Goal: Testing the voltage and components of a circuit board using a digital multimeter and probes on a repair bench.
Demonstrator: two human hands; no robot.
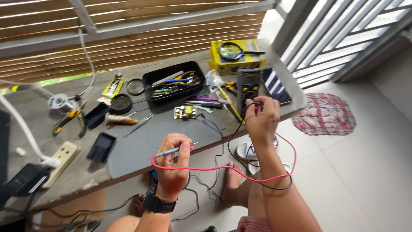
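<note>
So the left hand (174, 165), the one with the dark wristwatch (159, 203), was closed around a test probe (173, 151), metal tip pointing right and just past the thumb, held up over the near edge of the grey surface (128, 150). A red lead (223, 168) looped from that hand over to the right side. The right hand (261, 119) was closed too, fingers pinching the plug end of the leads right at the bottom of the multimeter (248, 88), which lay flat near the right end of the surface. A black lead (234, 159) hung down from there and curled under the forearm. Just left of the meter sat a small circuit board (185, 112), well apart from either hand. Further back there was a black tray (174, 82) stuffed with tools, a yellow box (236, 60) with a magnifying glass (231, 51) on top, and a dark tablet-looking thing (276, 86) to the right of the meter. Over on the left: yellow-handled pliers (66, 121), a white power strip (60, 163) and a round tin (121, 103). A checkered cloth (325, 114) lay on the tiled floor to the right.
</note>
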